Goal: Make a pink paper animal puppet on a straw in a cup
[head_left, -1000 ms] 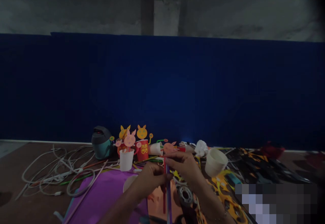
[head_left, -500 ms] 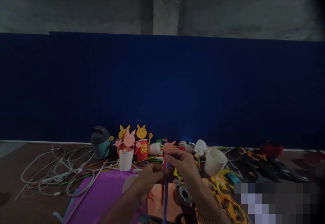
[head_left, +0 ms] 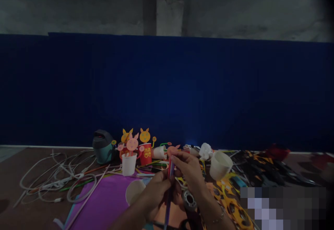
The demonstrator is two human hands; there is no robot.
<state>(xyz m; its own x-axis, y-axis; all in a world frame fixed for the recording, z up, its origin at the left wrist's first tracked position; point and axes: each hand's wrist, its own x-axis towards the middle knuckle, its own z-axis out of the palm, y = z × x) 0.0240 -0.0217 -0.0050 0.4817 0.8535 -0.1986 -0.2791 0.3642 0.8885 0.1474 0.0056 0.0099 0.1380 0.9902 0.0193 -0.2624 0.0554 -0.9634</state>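
Near the bottom centre, my left hand point(head_left: 156, 191) is closed around the straws point(head_left: 168, 209), one red and one purple-blue, held side by side and upright. My right hand point(head_left: 189, 169) pinches their upper end, just below a pink paper animal head point(head_left: 173, 150). Left of my hands a white paper cup point(head_left: 134, 191) lies on purple paper point(head_left: 104, 202). Behind stand a white cup point(head_left: 129, 164) with a pink paper animal in it and a red cup point(head_left: 145, 154) with a yellow one. Another yellow figure is partly hidden behind the white cup.
White cables point(head_left: 60, 177) and a teal-grey device point(head_left: 103, 148) are on the left. Right of my hands are a white cup point(head_left: 220, 165), crumpled white paper point(head_left: 206, 151), a tape roll point(head_left: 189, 199) and cut yellow paper point(head_left: 236, 212). A blue panel point(head_left: 167, 90) rises behind.
My left hand has moved slightly right and now wraps the straws. The straws tilt a little more, their lower end shifted left. More of the white cup beside my left hand shows.
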